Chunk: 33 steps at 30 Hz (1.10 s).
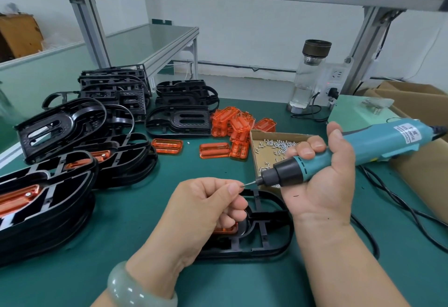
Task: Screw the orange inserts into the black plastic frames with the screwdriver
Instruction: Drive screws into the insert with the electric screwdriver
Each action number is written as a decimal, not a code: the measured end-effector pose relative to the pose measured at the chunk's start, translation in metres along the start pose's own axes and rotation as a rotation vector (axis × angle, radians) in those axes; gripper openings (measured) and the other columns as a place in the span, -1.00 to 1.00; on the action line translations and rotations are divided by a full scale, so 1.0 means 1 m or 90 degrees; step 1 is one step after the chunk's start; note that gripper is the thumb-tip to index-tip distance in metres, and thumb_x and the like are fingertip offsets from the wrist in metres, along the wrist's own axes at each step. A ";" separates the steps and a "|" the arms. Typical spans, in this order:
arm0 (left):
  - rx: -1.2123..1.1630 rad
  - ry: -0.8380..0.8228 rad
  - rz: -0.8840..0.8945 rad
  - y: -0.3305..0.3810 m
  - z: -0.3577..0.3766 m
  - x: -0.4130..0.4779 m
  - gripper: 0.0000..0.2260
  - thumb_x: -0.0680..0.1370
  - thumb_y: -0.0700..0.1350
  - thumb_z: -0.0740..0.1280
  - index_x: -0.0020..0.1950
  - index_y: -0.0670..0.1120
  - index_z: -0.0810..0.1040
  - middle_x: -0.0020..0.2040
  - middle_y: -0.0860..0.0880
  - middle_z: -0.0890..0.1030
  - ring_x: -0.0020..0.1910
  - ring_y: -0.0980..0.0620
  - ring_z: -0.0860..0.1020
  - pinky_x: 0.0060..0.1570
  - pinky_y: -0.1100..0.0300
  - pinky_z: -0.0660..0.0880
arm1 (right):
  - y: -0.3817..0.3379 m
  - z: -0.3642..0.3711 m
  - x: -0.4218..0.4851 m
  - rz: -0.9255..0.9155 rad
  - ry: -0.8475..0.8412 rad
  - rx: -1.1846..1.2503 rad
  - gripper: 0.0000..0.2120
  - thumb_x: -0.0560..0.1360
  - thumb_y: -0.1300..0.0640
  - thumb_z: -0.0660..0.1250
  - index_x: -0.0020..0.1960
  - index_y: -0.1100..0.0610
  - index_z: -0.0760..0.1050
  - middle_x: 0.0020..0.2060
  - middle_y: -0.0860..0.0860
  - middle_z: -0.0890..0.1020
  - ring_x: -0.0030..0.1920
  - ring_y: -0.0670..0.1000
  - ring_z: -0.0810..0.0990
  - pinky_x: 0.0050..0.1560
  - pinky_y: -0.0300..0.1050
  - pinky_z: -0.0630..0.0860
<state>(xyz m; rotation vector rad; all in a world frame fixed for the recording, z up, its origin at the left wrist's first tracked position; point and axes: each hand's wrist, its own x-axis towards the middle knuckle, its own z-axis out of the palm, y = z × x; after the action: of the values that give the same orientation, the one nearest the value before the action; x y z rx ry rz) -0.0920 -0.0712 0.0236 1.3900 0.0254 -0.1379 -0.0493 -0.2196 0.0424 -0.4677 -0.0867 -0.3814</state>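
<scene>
Black frame (266, 229) at lower centre is being fitted: a screw (242, 185) is being pinched by the left hand's (201, 209) fingers (231, 189) at the bit of the screwdriver (363, 146), which is being gripped by the right hand (322, 185). Finished frames (48, 185) are being stacked at left; screws (281, 145) are being kept in the cardboard tray (278, 134); loose inserts (237, 127) and bare frames (184, 105) are waiting above.

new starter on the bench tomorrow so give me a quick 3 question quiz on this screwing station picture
1. True or false: the right hand grips the blue electric screwdriver.
2. Where do the loose screws lie? A) in a metal cup B) in the cardboard tray C) in a blue bin
3. What lies on the green mat under the left hand, which pinches a screw at the bit?
Key: 1 true; 2 B; 3 a black frame with an orange insert in it.
</scene>
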 end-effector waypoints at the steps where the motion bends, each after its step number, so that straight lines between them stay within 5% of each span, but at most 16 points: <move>1: 0.001 0.002 0.002 0.000 0.001 0.000 -0.84 0.50 -0.15 0.35 -0.23 -0.03 0.69 -0.34 -0.08 0.65 -0.39 0.06 0.59 -0.47 0.34 0.46 | 0.001 0.000 -0.001 0.000 0.000 -0.002 -0.94 0.54 0.11 0.23 0.00 0.01 0.43 -0.45 -0.12 0.43 -0.48 -0.16 0.40 -0.30 -0.27 0.44; 28: 0.056 -0.005 0.002 0.002 0.002 0.001 -0.75 0.52 -0.09 0.33 -0.34 0.00 0.66 -0.43 -0.06 0.60 -0.51 0.08 0.51 -0.55 0.36 0.38 | 0.002 0.000 -0.004 -0.009 -0.011 -0.001 -0.94 0.54 0.13 0.23 -0.01 0.02 0.43 -0.44 -0.12 0.42 -0.48 -0.16 0.40 -0.30 -0.29 0.45; 33: 0.125 0.051 0.093 0.001 0.002 0.002 -0.79 0.47 -0.17 0.39 -0.36 0.00 0.66 -0.40 -0.04 0.64 -0.48 0.13 0.56 -0.48 0.37 0.43 | 0.002 0.003 -0.005 -0.008 -0.004 0.003 -0.89 0.46 0.11 0.27 -0.01 0.02 0.43 -0.44 -0.12 0.41 -0.49 -0.15 0.39 -0.32 -0.30 0.46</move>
<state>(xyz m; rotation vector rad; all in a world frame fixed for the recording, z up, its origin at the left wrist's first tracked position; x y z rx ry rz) -0.0904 -0.0736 0.0244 1.5875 -0.0242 0.0383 -0.0532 -0.2148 0.0431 -0.4638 -0.0974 -0.3924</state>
